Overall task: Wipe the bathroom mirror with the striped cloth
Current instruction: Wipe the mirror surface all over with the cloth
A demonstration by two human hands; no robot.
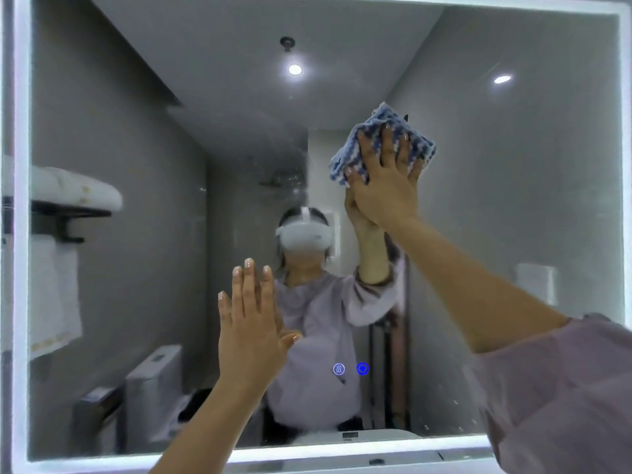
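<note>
Striped cloth lies bunched high on the mirror under the flat, spread right hand, wanting even pressure and overlapping strokes, while the left hand, fingers straight, braces lower.

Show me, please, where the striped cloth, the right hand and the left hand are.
striped cloth (383, 114), head view: fold above the fingers.
right hand (386, 189), head view: its back.
left hand (249, 333), head view: its back.
</note>
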